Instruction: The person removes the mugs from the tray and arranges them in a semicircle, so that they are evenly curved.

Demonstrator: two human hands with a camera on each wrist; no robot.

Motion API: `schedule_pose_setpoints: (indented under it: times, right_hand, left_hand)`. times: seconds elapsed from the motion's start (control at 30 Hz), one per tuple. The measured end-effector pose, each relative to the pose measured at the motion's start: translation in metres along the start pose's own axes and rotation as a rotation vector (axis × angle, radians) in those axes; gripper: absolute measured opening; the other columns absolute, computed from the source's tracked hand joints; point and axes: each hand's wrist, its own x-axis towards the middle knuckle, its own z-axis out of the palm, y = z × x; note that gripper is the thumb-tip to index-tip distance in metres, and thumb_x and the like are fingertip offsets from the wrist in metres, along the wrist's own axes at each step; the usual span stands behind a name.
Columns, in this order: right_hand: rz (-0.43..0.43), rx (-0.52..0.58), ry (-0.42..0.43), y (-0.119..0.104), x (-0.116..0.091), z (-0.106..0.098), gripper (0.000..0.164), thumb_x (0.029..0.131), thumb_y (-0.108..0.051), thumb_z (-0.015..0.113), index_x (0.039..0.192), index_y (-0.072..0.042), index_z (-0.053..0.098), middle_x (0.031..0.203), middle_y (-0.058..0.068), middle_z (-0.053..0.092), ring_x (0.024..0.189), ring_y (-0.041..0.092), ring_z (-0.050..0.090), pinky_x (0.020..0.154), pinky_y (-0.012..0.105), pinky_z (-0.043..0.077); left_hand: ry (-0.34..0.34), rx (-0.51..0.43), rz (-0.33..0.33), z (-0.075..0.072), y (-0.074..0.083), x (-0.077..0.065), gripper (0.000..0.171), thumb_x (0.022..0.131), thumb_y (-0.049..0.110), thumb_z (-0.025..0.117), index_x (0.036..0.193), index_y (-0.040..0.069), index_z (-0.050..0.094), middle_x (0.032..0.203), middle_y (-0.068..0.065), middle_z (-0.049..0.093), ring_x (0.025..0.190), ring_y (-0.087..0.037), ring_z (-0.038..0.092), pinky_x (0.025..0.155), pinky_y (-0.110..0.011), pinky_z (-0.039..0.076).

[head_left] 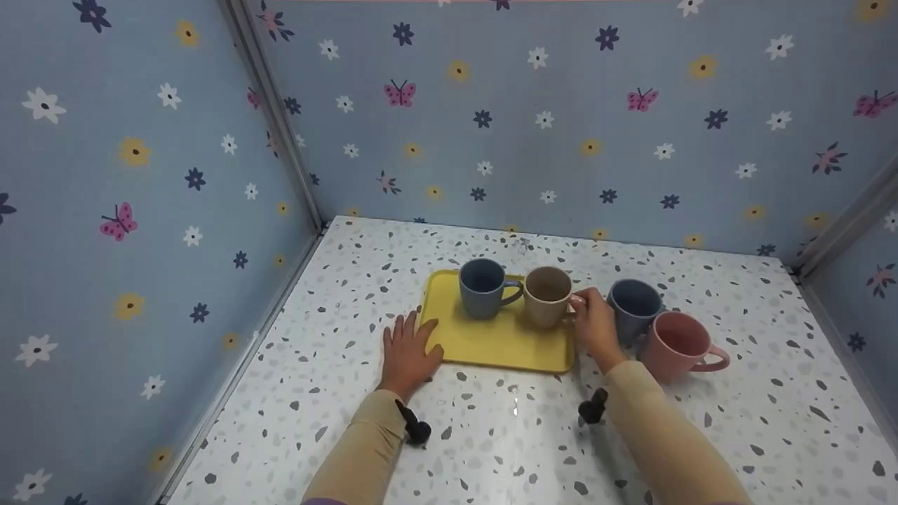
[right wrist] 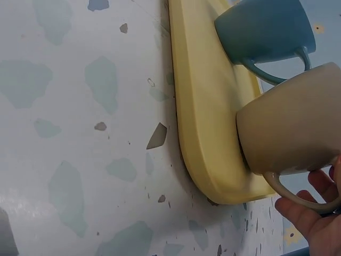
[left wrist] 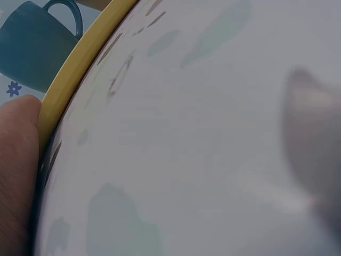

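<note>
Tray (head_left: pixel 491 347), yellow, below frame centre, pink mug (head_left: pixel 665 354) lower right, left hand (head_left: pixel 408 355) relaxed, fingers (head_left: pixel 411 324) spread at tray's left edge, right hand (head_left: pixel 598 326) grasping beige mug (head_left: pixel 544 310) by handle (right wrist: pixel 291 197), mug upright at tray's right, contact unclear

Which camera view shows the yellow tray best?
The head view, since most of the yellow tray shows, outline and surface. The left wrist view catches only a strip of its edge; the right wrist view shows one rounded corner and part of its surface.
</note>
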Motion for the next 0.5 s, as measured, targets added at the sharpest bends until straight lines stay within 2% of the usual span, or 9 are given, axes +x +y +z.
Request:
schedule_pose_setpoints:
  times: [0.3, 0.5]
  right_hand:
    - [-0.020, 0.034, 0.028, 0.001, -0.011, -0.006, 0.020, 0.106, -0.014, 0.049, 0.118, 0.001, 0.055, 0.119, 0.022, 0.065, 0.113, 0.035, 0.062, 0.096, 0.051, 0.050]
    - [-0.078, 0.073, 0.040, 0.004, -0.020, -0.012, 0.021, 0.104, -0.015, 0.053, 0.116, 0.002, 0.055, 0.115, 0.022, 0.066, 0.108, 0.034, 0.065, 0.092, 0.049, 0.053]
  left_hand:
    - [-0.029, 0.014, -0.013, 0.001, 0.000, 0.002, 0.057, 0.094, 0.042, 0.048, 0.149, 0.027, 0.051, 0.164, -0.014, 0.029, 0.153, -0.040, 0.015, 0.121, -0.060, 0.004]
    - [-0.021, 0.012, -0.018, 0.002, 0.000, 0.002, 0.057, 0.094, 0.041, 0.049, 0.149, 0.027, 0.051, 0.164, -0.014, 0.029, 0.153, -0.040, 0.015, 0.122, -0.059, 0.003]
